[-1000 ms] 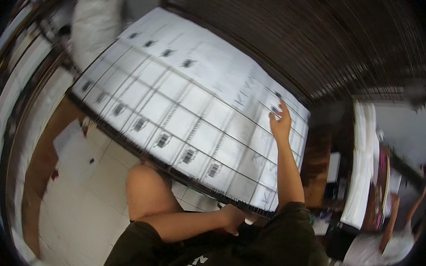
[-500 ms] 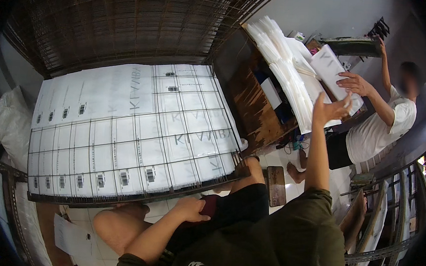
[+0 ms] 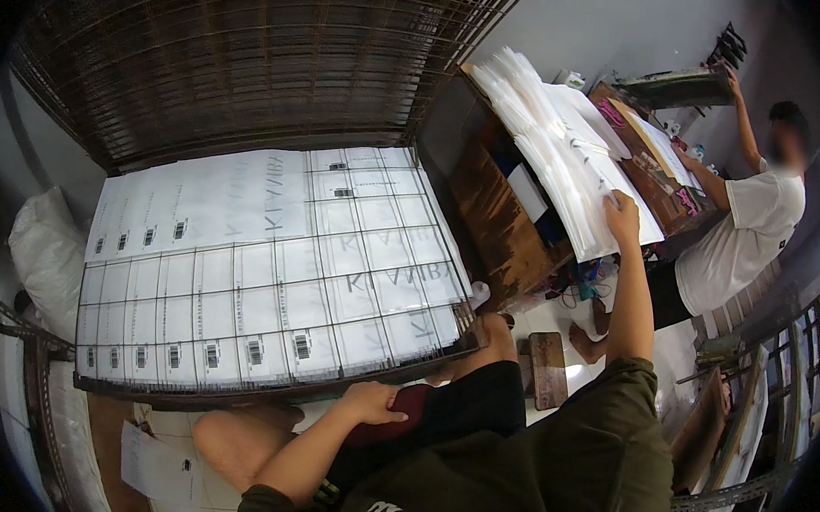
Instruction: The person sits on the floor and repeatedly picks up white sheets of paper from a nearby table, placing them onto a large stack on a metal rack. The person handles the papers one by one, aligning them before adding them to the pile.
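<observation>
On the right, my right hand point(image 3: 623, 219) has its fingers closed on the near edge of a white printed sheet point(image 3: 599, 169). That sheet lies over a thick fanned pile of thin white sheets point(image 3: 535, 136) on a wooden stand. My left hand point(image 3: 373, 404) rests on my lap over dark red cloth, fingers loosely extended and nothing visible in them. In front of me, a wire-mesh rack point(image 3: 267, 256) lies over rows of white bags or sheets with dark print point(image 3: 185, 202).
More mesh racks point(image 3: 254, 45) stand raised at the back. A co-worker in a white shirt point(image 3: 746, 213) stands at a wooden printing table point(image 3: 668, 165), holding up a dark frame point(image 3: 674, 87). A white sack point(image 3: 46, 231) sits left; metal shelving point(image 3: 749, 441) is at lower right.
The white printed sheet passed from the co-worker's hand toward mine and now lies on the pile. My right hand closed on its edge. The co-worker's hand drew back to the printing table.
</observation>
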Available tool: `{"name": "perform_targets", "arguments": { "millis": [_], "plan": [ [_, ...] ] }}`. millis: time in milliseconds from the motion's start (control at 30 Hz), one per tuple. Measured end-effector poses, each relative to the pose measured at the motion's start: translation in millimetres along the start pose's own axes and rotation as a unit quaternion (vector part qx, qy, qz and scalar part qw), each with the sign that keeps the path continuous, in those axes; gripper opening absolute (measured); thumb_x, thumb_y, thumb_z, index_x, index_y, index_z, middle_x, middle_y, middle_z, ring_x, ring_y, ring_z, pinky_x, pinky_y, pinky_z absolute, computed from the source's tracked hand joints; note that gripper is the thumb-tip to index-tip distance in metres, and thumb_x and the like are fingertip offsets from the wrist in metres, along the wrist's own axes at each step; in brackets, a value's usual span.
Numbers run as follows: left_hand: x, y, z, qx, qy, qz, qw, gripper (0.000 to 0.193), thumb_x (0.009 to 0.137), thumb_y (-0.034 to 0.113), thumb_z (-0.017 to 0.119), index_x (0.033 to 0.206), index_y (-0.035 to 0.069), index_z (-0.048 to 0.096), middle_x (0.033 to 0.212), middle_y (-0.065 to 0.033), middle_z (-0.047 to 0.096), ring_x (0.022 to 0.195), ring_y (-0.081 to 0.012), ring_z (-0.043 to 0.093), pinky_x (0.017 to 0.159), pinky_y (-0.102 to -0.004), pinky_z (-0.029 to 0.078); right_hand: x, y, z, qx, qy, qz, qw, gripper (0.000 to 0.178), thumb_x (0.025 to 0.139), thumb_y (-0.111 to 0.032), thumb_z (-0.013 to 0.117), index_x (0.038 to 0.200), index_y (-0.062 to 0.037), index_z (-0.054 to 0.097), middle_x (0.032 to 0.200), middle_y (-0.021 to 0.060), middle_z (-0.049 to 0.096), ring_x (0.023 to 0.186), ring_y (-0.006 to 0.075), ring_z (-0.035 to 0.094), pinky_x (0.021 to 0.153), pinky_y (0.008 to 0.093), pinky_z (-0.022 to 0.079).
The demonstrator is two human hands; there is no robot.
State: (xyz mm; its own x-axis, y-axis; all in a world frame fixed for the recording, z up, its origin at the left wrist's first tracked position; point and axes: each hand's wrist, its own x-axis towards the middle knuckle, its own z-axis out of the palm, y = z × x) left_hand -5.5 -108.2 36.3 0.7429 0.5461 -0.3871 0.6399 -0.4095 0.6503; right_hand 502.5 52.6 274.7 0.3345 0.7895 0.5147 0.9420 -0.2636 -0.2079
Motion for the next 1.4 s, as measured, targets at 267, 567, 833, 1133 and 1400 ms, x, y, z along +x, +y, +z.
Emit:
{"name": "perform_targets", "arguments": {
  "millis": [267,567,833,1133,1400],
  "plan": [
    [-60,67,-61,-0.012,0.335,0.151,0.93,0.038,0.078,0.043,0.067,0.089,0.008,0.058,0.09,-0.008,0.058,0.085,-0.0269,0.059,0.069,-0.0357,0.046,-52,-172,-104,-0.065,0.172,-0.278,0.943,0.012,0.074,-0.013,0.058,0.082,-0.0046,0.062,0.077,0.0123,0.059,0.085,0.0318,0.057,0.08,0.0438,0.04],
    [-92,168,-221,0.183,0.508,0.148,0.829,0.038,0.077,0.036,0.065,0.101,0.007,0.057,0.103,-0.0133,0.061,0.097,-0.029,0.059,0.079,-0.0426,0.043,-148,-296,-155,0.056,0.004,-0.519,0.853,0.014,0.066,-0.004,0.059,0.079,-0.0056,0.059,0.085,0.0081,0.055,0.095,0.0287,0.053,0.099,0.0504,0.031],
    [-85,160,-205,-0.059,0.535,0.111,0.835,0.032,0.09,0.032,0.051,0.085,0.001,0.059,0.063,-0.0206,0.06,0.062,-0.0401,0.06,0.059,-0.0484,0.045,-195,-278,-75,0.461,0.079,-0.15,0.871,0.071,0.077,-0.012,0.068,0.138,-0.0045,0.032,0.114,0.0129,0.042,0.107,0.0237,0.042,0.094,0.0372,0.033],
    [-92,147,-171,-0.286,0.605,0.075,0.739,0.029,0.09,0.026,0.055,0.085,-0.002,0.056,0.056,-0.0148,0.052,0.05,-0.0272,0.054,0.052,-0.039,0.041,-218,-327,-54,0.717,-0.166,-0.148,0.661,0.057,0.084,0.008,0.053,0.133,-0.0055,0.027,0.097,0.0088,0.054,0.094,0.0145,0.053,0.084,0.025,0.04],
    [-98,143,-85,-0.116,0.727,0.262,0.623,0.044,0.068,0.023,0.078,0.1,0.005,0.055,0.092,-0.0112,0.058,0.078,-0.0265,0.057,0.067,-0.0362,0.045,-137,-372,-115,0.455,-0.342,-0.424,0.704,0.043,0.074,0.01,0.046,0.113,0.0026,0.059,0.102,0.0074,0.056,0.082,0.0076,0.051,0.071,0.0188,0.039]
  ]
}}
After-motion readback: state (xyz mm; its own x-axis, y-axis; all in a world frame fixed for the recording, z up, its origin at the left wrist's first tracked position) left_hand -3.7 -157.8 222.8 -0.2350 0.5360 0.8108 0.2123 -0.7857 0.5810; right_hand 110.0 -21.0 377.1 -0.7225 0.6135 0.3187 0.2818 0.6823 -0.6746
